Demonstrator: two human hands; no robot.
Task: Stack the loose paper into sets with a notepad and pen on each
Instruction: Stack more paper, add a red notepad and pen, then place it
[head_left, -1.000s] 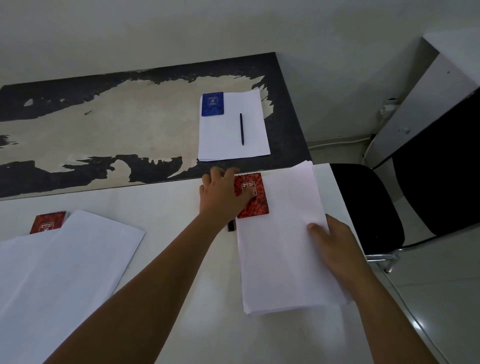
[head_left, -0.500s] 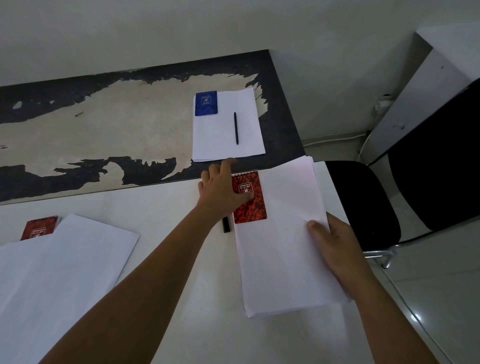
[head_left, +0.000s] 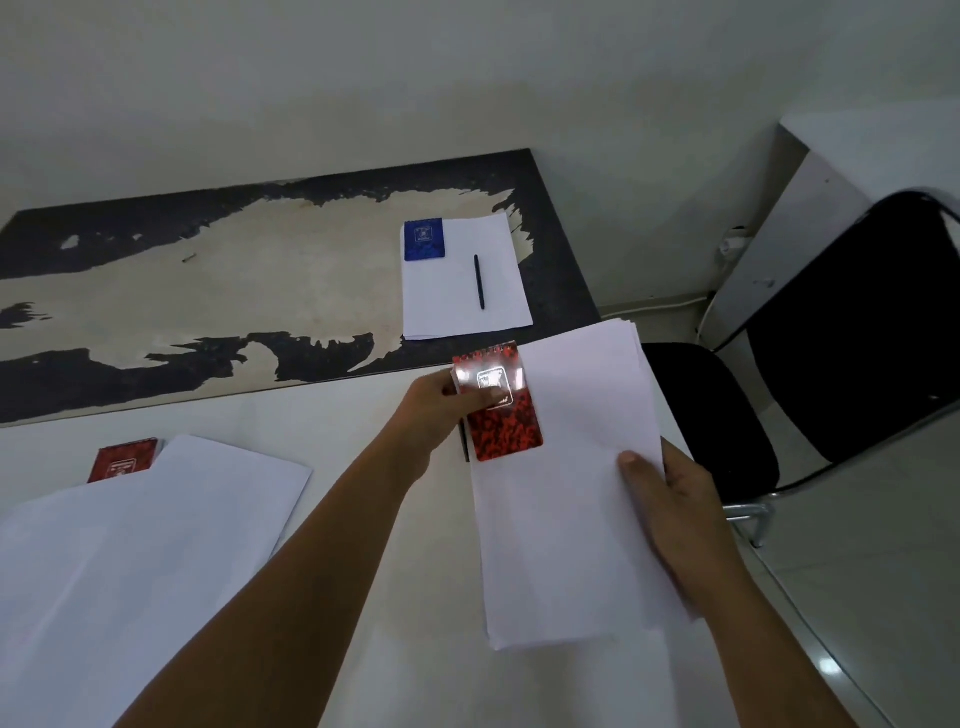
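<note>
A white paper stack (head_left: 566, 499) lies at the right of the white table, and my right hand (head_left: 670, 499) holds its right edge, thumb on top. My left hand (head_left: 441, 410) grips the left side of a red spiral notepad (head_left: 501, 415) and tilts it up over the stack's top-left corner. A dark pen (head_left: 464, 441) peeks out beside the stack, mostly hidden under the notepad. On the far worn table sits a finished set: white paper (head_left: 467, 296) with a blue notepad (head_left: 424, 239) and a black pen (head_left: 479, 282).
Loose white sheets (head_left: 140, 545) spread over the near left, with a second red notepad (head_left: 122, 460) partly under them. A black chair (head_left: 810, 374) stands right of the table, close to the stack. The white table's edge (head_left: 779, 587) runs past my right wrist.
My left hand went from pressing flat on the red notepad to gripping its left side and tipping it up. The right hand stayed on the stack. The view shifted slightly.
</note>
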